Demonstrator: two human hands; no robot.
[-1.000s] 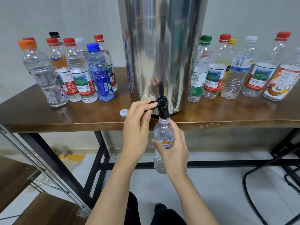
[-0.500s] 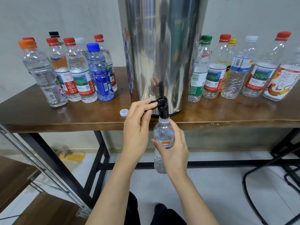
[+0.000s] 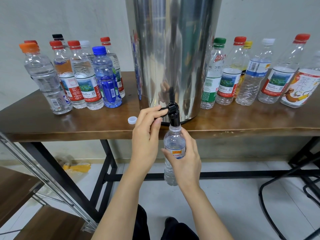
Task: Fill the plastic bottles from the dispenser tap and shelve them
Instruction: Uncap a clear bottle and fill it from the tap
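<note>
A tall steel dispenser point(image 3: 173, 54) stands on the wooden table point(image 3: 242, 122), its black tap point(image 3: 174, 115) hanging over the front edge. My left hand point(image 3: 147, 135) pinches the tap's lever between thumb and fingers. My right hand point(image 3: 185, 156) grips a clear uncapped plastic bottle point(image 3: 174, 144) by its middle, holding it upright with its mouth right under the spout. Its white cap point(image 3: 132, 120) lies on the table left of the tap.
Several capped bottles point(image 3: 81, 77) stand left of the dispenser, several more point(image 3: 251, 75) to its right. A wooden shelf unit with a metal frame point(image 3: 22, 187) is at lower left. Black chair legs point(image 3: 294, 184) stand at lower right. A yellow wrapper point(image 3: 76, 167) lies on the floor.
</note>
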